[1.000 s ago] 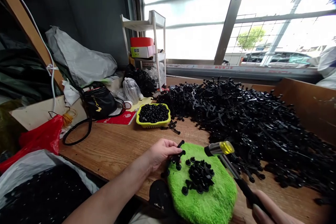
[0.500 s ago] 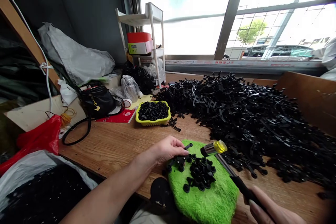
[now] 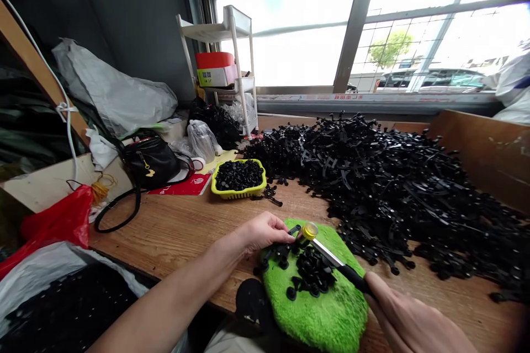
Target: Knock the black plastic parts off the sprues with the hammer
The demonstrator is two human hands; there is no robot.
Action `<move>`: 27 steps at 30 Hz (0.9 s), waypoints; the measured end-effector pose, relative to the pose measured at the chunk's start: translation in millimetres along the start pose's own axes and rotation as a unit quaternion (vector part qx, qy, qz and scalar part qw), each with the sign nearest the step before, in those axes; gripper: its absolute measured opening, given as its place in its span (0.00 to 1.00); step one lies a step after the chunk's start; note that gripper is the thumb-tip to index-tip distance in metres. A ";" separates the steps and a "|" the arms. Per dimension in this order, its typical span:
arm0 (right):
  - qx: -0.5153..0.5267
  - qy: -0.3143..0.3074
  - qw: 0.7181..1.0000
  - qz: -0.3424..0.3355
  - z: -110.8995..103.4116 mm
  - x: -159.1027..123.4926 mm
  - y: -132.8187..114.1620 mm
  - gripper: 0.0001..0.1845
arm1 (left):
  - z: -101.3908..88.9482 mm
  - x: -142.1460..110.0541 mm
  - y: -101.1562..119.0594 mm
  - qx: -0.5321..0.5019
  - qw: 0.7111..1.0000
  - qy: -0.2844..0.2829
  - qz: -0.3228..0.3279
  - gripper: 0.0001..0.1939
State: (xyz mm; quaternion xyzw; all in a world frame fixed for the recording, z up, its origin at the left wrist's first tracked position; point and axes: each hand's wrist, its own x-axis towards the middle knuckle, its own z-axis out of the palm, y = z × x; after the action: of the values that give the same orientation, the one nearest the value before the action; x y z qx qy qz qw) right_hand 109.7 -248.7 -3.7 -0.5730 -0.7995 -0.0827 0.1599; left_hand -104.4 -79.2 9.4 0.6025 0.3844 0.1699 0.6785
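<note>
Here we had our left hand (image 3: 265,231) resting on the near left edge of the green cloth (image 3: 327,314), its fingers pinched together on a black plastic part (image 3: 285,242) that lay across the cloth's corner. Our right hand (image 3: 408,317) was wrapped tight around the black handle of a small hammer (image 3: 331,256), low at the right of the view. The hammer's yellow head (image 3: 309,230) sat down on the end of the black part, just beside our left fingertips; we could not tell whether it pressed hard or merely touched.

A little heap of black caps (image 3: 312,276) lay in the middle of the cloth, just beneath the hammer's shaft. The cloth itself lay on the wooden table (image 3: 174,229), at its near edge.

Behind the cloth a great pile of black parts (image 3: 393,187) spread over the right half of the table, up to the wooden board (image 3: 480,154) at the far right. A yellow basket (image 3: 239,176) full of more caps stood to the left of that pile, well apart from our hands. Farther left were a black bag (image 3: 151,162), a red bag (image 3: 58,220), and a white rack (image 3: 226,66) by the window (image 3: 372,22).
</note>
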 end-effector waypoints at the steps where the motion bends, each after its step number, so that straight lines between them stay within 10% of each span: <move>1: 0.001 -0.001 1.000 0.003 0.8 0.1 -0.3 0.18 | -0.3 -0.4 0.3 0.000 1.000 -0.005 0.000 0.12; 27: 0.065 0.049 0.996 0.040 -7.6 12.4 -8.9 0.15 | -6.7 5.8 -2.6 0.016 1.000 -0.020 -0.012 0.17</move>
State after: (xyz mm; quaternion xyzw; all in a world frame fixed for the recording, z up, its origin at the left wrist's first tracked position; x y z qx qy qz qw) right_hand 98.9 -243.0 8.1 -0.5883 -0.7706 -0.0522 0.2393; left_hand -106.1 -71.0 5.3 0.6121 0.3807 0.1427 0.6782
